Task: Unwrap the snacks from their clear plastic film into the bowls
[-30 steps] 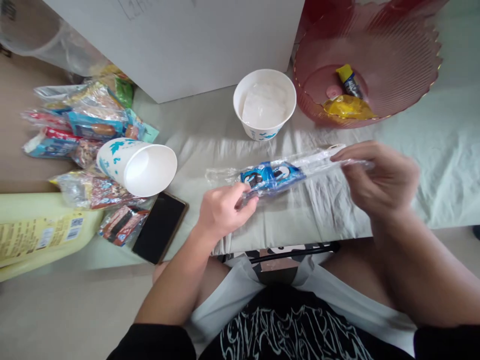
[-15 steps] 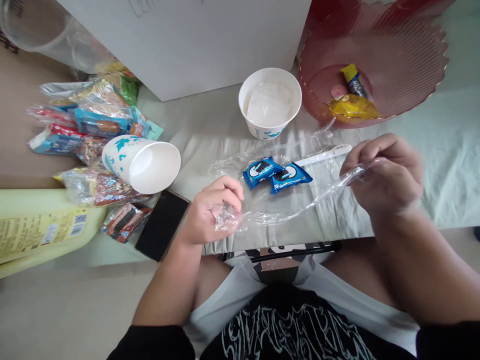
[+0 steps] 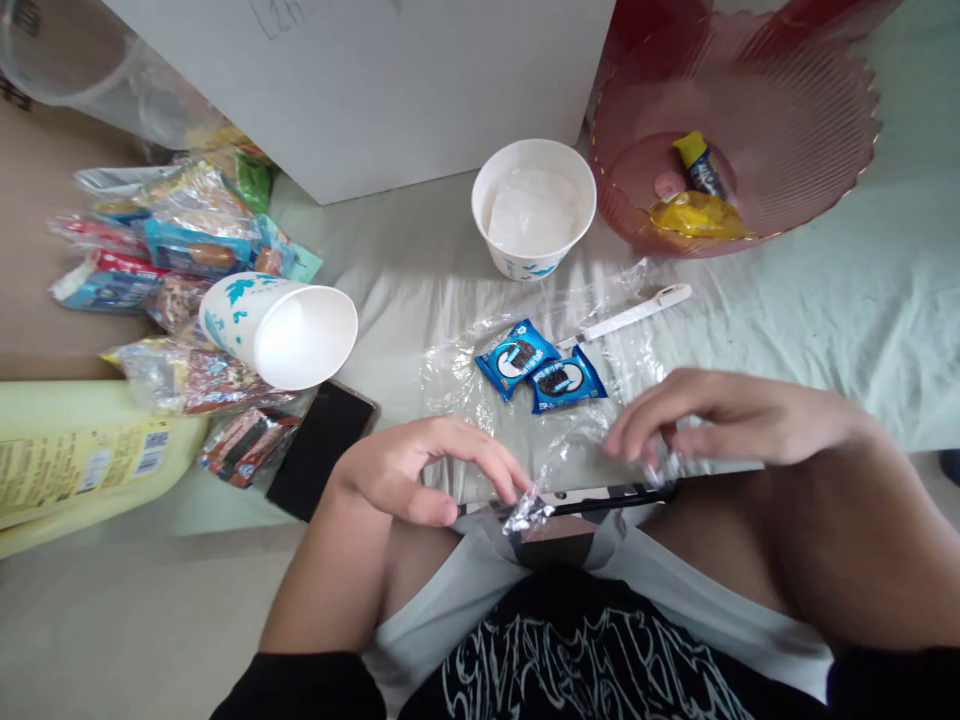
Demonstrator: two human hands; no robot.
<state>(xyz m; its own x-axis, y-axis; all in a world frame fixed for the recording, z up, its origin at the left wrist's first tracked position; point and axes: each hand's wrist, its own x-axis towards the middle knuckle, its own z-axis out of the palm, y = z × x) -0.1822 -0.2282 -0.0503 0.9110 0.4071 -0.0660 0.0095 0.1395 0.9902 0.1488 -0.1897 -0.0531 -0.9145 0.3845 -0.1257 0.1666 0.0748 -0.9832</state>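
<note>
My left hand [image 3: 420, 470] points inward, thumb parted from lightly bent fingers, its forearm [image 3: 319, 575] slanting up from the lower left. Opposite, my right hand [image 3: 739, 412] extends leftward from the wrist [image 3: 847, 425], fingers curved and knuckles uppermost; blur at the fingertips leaves its grip hard to judge.

a lane of pale cloth [image 3: 394, 290] is running between the tipped cup [image 3: 244, 315] and the clear film [image 3: 450, 385], offering the left hand [image 3: 397, 465] a way forward; the white box [image 3: 390, 90] is blocking its far end. the two blue packets [image 3: 517, 357] are lying before the upright cup [image 3: 534, 268], only a narrow gap separating them. the white stick [image 3: 637, 312] is crossing the right hand's [image 3: 720, 415] line to that cup. wider room is opening right of the stick, the pink bowl [image 3: 795, 140] bounding it behind. the phone [image 3: 319, 460] and wrapped snacks [image 3: 199, 250] are crowding the left.
</note>
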